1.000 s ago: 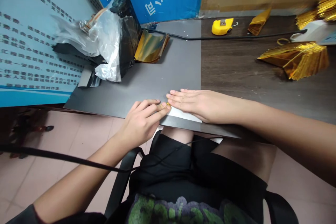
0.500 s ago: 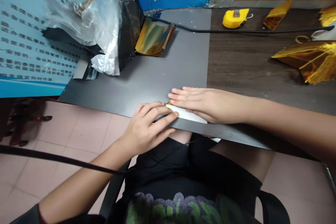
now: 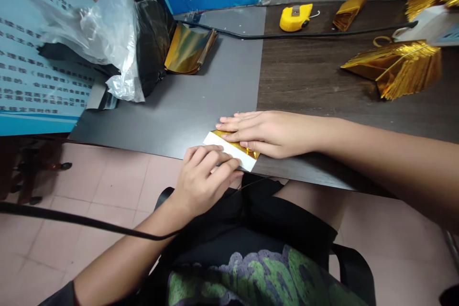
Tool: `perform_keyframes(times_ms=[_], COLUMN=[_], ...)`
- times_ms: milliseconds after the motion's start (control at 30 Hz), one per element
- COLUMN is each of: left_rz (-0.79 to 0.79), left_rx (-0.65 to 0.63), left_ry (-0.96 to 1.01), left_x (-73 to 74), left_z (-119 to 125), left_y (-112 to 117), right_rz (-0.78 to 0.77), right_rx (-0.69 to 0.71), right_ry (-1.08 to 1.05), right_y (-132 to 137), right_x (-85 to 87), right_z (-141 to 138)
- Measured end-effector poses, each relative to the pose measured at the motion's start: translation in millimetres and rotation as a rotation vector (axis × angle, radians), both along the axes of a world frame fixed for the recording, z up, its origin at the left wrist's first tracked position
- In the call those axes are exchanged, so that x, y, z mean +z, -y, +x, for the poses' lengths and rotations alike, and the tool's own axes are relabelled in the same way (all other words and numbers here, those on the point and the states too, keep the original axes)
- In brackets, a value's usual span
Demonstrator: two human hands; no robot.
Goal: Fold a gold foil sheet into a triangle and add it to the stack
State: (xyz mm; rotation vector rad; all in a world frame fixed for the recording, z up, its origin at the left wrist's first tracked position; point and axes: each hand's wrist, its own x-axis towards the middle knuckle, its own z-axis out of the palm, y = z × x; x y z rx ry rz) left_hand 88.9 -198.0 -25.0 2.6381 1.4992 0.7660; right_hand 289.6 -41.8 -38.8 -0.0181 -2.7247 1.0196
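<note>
A small sheet of gold paper (image 3: pixel 253 154) with a white strip (image 3: pixel 211 138) along its near side lies at the table's front edge. My left hand (image 3: pixel 208 172) has its fingers curled over the white strip, with the thumb low by the table edge, pinching the paper. Across the gold part, my right hand (image 3: pixel 263 133) rests palm down with fingers stretched out, hiding much of the sheet.
Back left stand a stack of gold sheets (image 3: pixel 188 48) and a crumpled plastic bag (image 3: pixel 118 43). A yellow tape measure (image 3: pixel 296 17), a folded gold piece (image 3: pixel 351 9) and a bundle of folded gold paper (image 3: pixel 401 67) lie farther right. A black cable (image 3: pixel 304 36) crosses behind.
More of the sheet shows now: a wider white strip and the gold beside it. My right hand stays flat, my left fingers remain on the strip. The view has shifted right.
</note>
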Motion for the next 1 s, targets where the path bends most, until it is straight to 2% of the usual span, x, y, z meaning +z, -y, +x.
perform_keyframes(times_ms=[200,367,467,667,767,867,1000], left_rz=[-0.007,0.015,0.031,0.026,0.022,0.021,0.026], left_rx=[-0.004,-0.035,-0.023,-0.010,-0.005,-0.001,0.004], left_ry=[-0.002,0.054,0.075,0.109,0.116,0.117,0.100], left_x=[-1.0,-5.6,-8.9,-10.5,-9.2,-8.1,-7.3], left_z=[3.5,11.1,12.5,11.6,11.5,12.1,13.4], left_y=[1.7,1.6,1.8,2.0,1.3,0.6,0.5], right_rz=[0.048,0.076,0.096,-0.017,0.005,0.056,0.073], right_rx=[-0.174,-0.201,-0.172,-0.010,0.013,-0.039,-0.204], right_ry=[-0.070,-0.111,-0.151,-0.149,-0.171,-0.217,-0.200], right_y=[12.7,16.5,15.7,4.9,2.0,5.5,13.8], right_x=[-3.8,-5.6,-6.8,-5.8,-5.2,-5.5,-7.1], right_z=[-11.0,-16.7,-15.8,-9.9,-9.0,-13.0,-22.1])
